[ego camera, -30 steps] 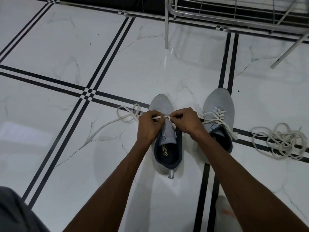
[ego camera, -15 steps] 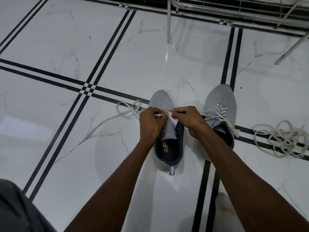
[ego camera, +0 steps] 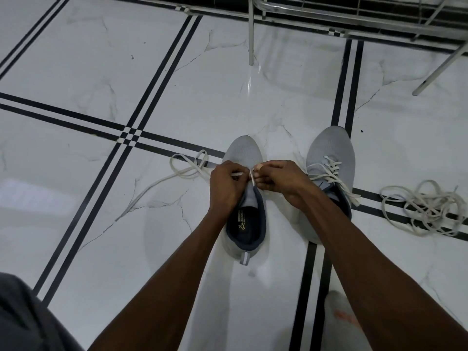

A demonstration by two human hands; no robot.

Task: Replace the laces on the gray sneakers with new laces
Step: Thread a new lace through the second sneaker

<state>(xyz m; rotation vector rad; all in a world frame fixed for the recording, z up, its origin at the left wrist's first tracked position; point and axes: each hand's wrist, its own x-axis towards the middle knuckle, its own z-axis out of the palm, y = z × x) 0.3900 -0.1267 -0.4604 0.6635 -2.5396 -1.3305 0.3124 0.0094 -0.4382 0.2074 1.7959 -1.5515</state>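
A gray knit sneaker with a dark blue lining stands on the glossy white marble-patterned floor with black double lines, toe pointing away from the person. Both hands sit over its throat, just above the tongue. The left hand is curled around a flat off-white lace, which runs out from under its fingers to the left and loops and trails across the floor. The right hand pinches a short stretch of the same lace between its fingertips, right beside the left hand; the two nearly touch.

A second gray sneaker, already laced in off-white, stands just to the right, partly behind the right forearm. Farther right, well apart from both shoes, lies a tangled pile of off-white laces. Metal chair legs stand at the top of the view.
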